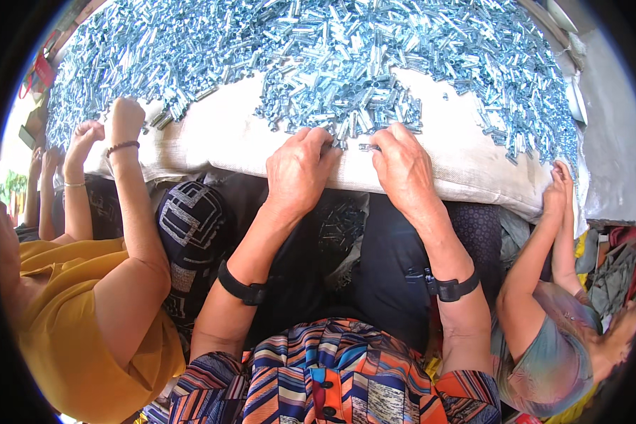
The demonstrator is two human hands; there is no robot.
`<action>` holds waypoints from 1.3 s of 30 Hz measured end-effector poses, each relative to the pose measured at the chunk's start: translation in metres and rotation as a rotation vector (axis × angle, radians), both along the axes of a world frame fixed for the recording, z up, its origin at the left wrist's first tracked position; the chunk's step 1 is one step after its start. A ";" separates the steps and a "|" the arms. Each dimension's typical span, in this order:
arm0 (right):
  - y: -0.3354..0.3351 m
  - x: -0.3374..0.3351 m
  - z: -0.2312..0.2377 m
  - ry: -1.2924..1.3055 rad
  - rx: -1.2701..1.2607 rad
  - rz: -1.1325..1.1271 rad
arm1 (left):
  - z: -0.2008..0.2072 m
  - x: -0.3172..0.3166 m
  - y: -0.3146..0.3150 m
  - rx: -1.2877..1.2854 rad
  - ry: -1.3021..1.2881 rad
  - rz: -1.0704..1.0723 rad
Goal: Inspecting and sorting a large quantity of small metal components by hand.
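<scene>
A large heap of small shiny metal tube-like pieces (346, 78) covers the cloth-topped table (466, 166). My left hand (297, 169) is closed in a pinch at the table's near edge, with a small metal piece (338, 144) at its fingertips. Just to its right, my right hand (405, 166) pinches another such piece (367, 147), its end pointing toward the left hand. A short gap separates the two pieces. Fingers partly hide both of them. The near tongue of the heap lies right beyond my hands.
A person in a yellow top (85, 318) works close on my left, hands at the heap. Another person in a multicoloured top (551, 360) sits on my right, hands at the table edge. Between my knees, below the edge, lie more dark metal pieces (343, 226).
</scene>
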State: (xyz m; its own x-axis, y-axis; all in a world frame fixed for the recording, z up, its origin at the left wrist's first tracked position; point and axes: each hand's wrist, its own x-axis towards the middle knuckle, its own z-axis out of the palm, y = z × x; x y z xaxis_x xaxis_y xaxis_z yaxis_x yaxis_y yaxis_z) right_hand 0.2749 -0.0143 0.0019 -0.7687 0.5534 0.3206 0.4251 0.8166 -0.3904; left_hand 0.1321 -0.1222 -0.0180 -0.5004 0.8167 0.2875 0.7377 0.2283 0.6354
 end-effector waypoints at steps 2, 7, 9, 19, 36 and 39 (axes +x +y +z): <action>-0.001 0.001 -0.001 0.082 -0.053 -0.006 | 0.000 -0.001 0.001 0.002 0.009 0.015; -0.016 0.015 0.010 0.203 -0.285 -0.027 | -0.001 -0.006 -0.004 0.097 -0.104 -0.030; -0.023 0.021 0.009 0.227 -0.447 -0.058 | 0.002 -0.009 -0.010 0.070 -0.378 -0.083; -0.042 0.031 0.018 0.450 -1.047 0.064 | 0.024 0.011 -0.025 0.218 -1.330 -0.359; -0.051 0.037 0.019 0.469 -1.112 0.101 | 0.040 0.006 -0.038 -0.022 -0.966 -0.431; -0.049 0.046 0.021 0.412 -1.305 0.153 | 0.046 0.003 -0.041 -0.101 -0.877 -0.516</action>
